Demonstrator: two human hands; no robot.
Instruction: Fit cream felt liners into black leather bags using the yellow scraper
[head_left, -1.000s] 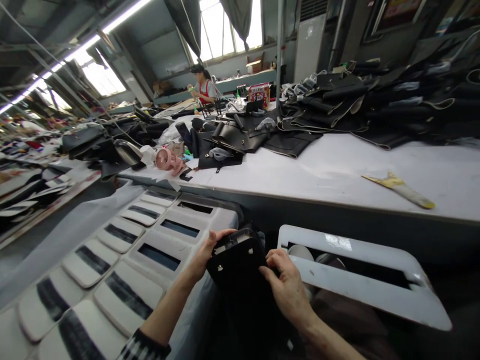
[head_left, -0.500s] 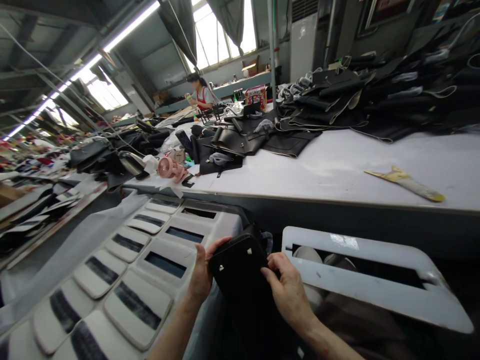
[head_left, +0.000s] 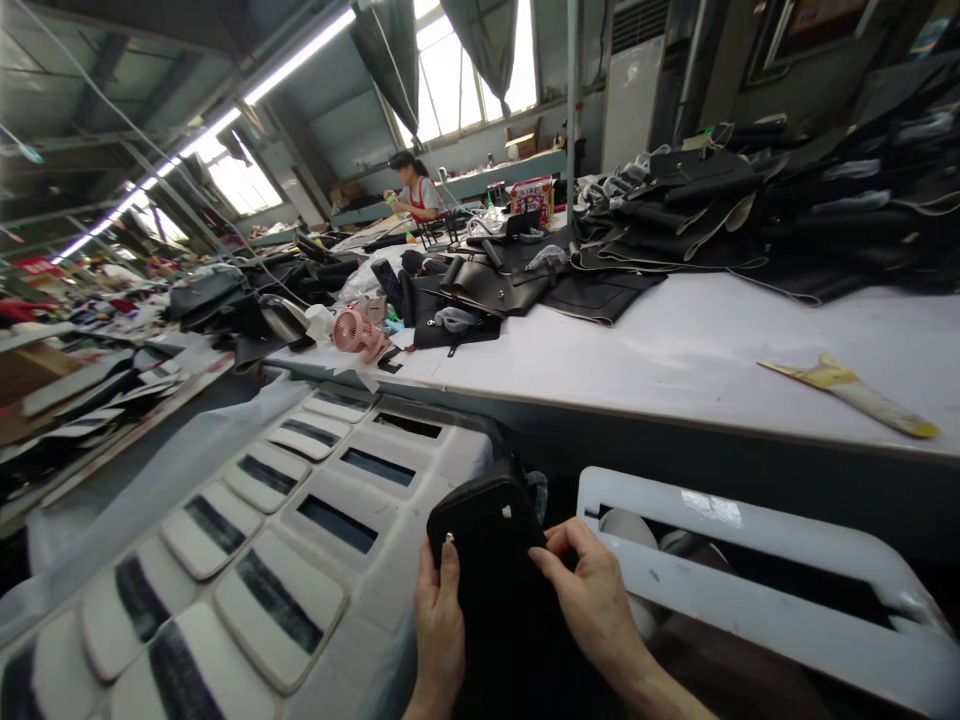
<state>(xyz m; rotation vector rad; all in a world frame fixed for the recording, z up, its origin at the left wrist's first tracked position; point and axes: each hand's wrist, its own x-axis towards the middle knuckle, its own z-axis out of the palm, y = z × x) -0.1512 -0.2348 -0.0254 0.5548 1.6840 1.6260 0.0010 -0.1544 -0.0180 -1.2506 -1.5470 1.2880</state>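
Note:
A black bag (head_left: 495, 570) with small shiny metal fittings near its top stands in front of me, its lower part lost in dark. My left hand (head_left: 441, 615) grips its left edge, the thumb lying on the front just below one fitting. On the opposite side, my right hand (head_left: 589, 585) pinches the right edge between thumb and bent fingers. Behind the bag's top right corner shows a wrapped greyish loop (head_left: 537, 490), partly hidden. Left of my hands, several pale rounded panels (head_left: 281, 610) with dark stripes lie on a light grey slotted surface (head_left: 405, 535).
A white table (head_left: 675, 370) runs across ahead, bearing a yellow-stained brush-like tool (head_left: 851, 393), a pink fan (head_left: 356, 332) and heaps of black bag pieces (head_left: 675, 215). A white slotted board (head_left: 720, 570) sits at right. A person in a red apron (head_left: 421, 195) works farther back.
My left hand has slid down the bag's left edge, its thumb now on the front. The right hand keeps its pinch. The view has shifted slightly left.

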